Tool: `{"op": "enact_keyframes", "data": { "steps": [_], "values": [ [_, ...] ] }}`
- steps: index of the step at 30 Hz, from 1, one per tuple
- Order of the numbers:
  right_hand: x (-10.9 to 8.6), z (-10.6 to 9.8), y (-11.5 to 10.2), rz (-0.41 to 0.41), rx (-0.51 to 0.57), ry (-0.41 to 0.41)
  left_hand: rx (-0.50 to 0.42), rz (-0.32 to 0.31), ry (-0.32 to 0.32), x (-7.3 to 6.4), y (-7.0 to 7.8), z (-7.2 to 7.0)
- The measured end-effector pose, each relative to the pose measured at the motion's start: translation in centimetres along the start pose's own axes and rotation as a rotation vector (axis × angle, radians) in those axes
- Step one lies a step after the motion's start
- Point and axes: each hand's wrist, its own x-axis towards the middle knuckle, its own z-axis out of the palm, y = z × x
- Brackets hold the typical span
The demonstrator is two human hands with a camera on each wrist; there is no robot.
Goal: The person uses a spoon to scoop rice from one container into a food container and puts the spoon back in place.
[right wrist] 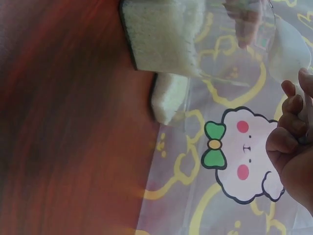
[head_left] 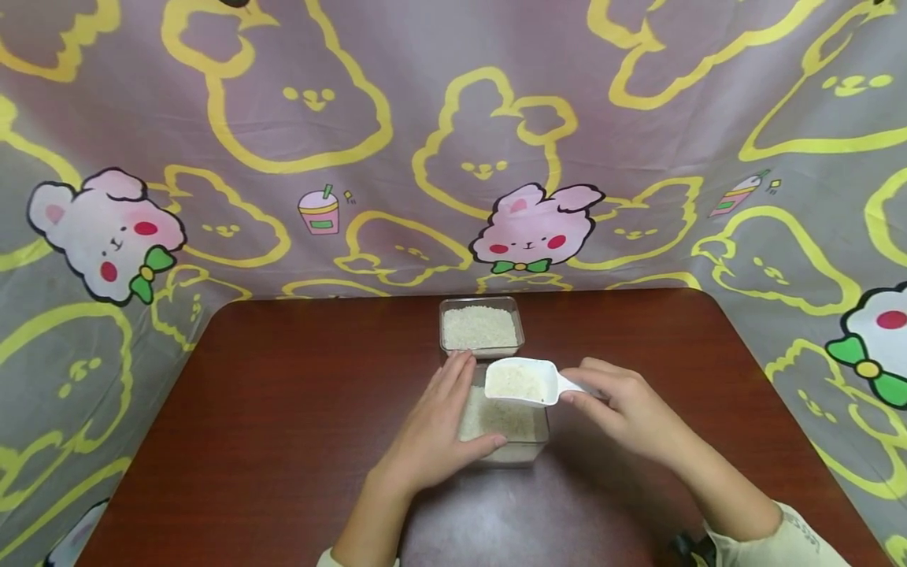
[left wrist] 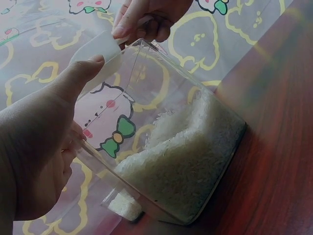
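- The right hand (head_left: pixel 623 402) pinches the handle of a white scoop (head_left: pixel 520 381) between thumb and fingers; the scoop carries a load of pale rice.
- The scoop is held above the far part of the near clear container (head_left: pixel 540 442), its bowl pointing to the person's left and its right end close to the container's right rim.
- The left hand (head_left: pixel 441 441) lies along the container's left side, fingers straight and close together, thumb stretched out over the near rim (the left wrist view shows that thumb on the scoop's side of the wall).
- Rice (head_left: pixel 503 425) fills the lower part of this container, and the clear walls rise well above it.
- A second clear container (head_left: pixel 522 331), also with rice, stands just beyond, near the table's back edge; whether the two containers touch, I cannot tell.
- Side room is generous: the brown table (head_left: pixel 283 409) runs far to the left of the left hand, and a good way to the right of the containers.
- Forward room is tighter, since the patterned cloth (head_left: pixel 397 102) rises behind the back edge and also along both sides.
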Motion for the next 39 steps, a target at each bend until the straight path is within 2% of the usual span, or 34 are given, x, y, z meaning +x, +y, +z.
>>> {"op": "enact_keyframes", "data": {
  "steps": [6, 12, 18, 24, 31, 39],
  "values": [
    [1.5, -0.7, 0.8, 0.091, 0.000, 0.006, -0.011, -0.006, -0.011, 0.0, 0.0, -0.1],
    [3.9, -0.7, 3.1, 0.168, -0.006, 0.022, -0.019, -0.019, -0.028, 0.0, 0.0, -0.2],
    [6.2, 1.4, 6.5, 0.214, -0.009, 0.009, -0.026, -0.008, -0.029, 0.0, 0.0, -0.1],
    [7.9, 4.0, 8.5, 0.253, -0.024, -0.072, -0.036, -0.016, -0.044, -0.1, 0.0, -0.2],
    [8.9, 5.7, 8.7, 0.228, -0.127, -0.157, -0.030, 0.000, -0.035, -0.1, 0.1, -0.1],
    [9.7, 6.8, 8.6, 0.160, -0.197, -0.195, -0.030, -0.005, -0.033, -0.2, 0.0, -0.2]
  ]
}}
